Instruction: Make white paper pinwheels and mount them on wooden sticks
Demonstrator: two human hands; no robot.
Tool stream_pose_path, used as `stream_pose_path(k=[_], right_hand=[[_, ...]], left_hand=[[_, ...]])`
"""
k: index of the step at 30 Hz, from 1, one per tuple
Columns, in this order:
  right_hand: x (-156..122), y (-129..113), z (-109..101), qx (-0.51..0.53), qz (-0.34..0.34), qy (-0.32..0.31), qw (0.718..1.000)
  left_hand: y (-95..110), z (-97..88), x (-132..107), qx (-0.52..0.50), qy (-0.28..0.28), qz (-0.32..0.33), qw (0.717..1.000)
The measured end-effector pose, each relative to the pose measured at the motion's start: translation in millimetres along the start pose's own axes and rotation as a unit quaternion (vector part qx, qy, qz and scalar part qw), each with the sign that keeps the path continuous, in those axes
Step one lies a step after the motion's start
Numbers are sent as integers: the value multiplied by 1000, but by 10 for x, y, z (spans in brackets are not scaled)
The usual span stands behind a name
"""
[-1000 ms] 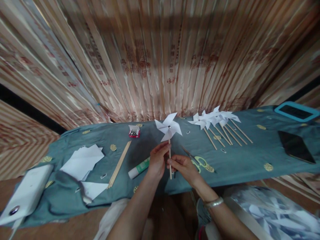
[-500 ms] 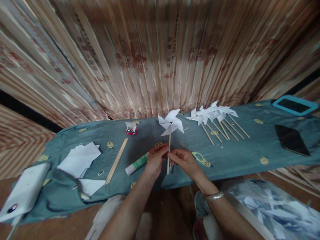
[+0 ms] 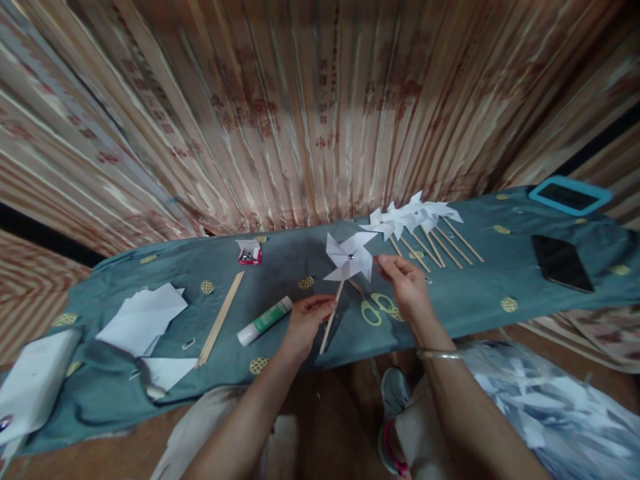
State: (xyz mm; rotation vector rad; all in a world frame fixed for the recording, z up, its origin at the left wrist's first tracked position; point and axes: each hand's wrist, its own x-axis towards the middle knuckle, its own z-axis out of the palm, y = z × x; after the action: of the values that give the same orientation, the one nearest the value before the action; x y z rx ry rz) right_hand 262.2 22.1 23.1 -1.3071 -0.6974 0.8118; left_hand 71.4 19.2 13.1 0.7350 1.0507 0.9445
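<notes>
A white paper pinwheel [image 3: 345, 261] with a shiny pin at its centre tilts to the right above the table. My left hand [image 3: 306, 325] is closed round its wooden stick [image 3: 329, 328], pinching it between thumb and fingers. At the pinwheel's right side, the fingers of my right hand [image 3: 407, 283] are pinched together on the edge of a blade. Scissors with yellow-green handles [image 3: 371, 312] lie under and between my hands. A glue stick [image 3: 265, 321] with a green label rests just left of my left hand.
Several finished pinwheels [image 3: 417, 217] lie at the back right. Loose sticks [image 3: 220, 319], white paper sheets [image 3: 143, 319] and a small red box of pins [image 3: 249, 253] are to the left. A dark phone [image 3: 563, 263] and a blue-framed tablet [image 3: 570, 195] lie right. A plastic bag [image 3: 555, 400] stands below.
My right hand has left the stick and moved up and right to the pinwheel's blades. The pinwheel now leans right and its blades have turned. The scissors show more fully.
</notes>
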Motion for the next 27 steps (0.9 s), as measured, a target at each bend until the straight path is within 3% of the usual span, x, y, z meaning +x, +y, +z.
stream_pose_path(k=[9, 27], right_hand=[[-7, -10, 82, 15, 36, -60, 997], [-166, -15, 178, 57, 91, -113, 988]], left_hand=[[-34, 2, 26, 11, 4, 14, 1000], [18, 14, 40, -2, 23, 47, 999]])
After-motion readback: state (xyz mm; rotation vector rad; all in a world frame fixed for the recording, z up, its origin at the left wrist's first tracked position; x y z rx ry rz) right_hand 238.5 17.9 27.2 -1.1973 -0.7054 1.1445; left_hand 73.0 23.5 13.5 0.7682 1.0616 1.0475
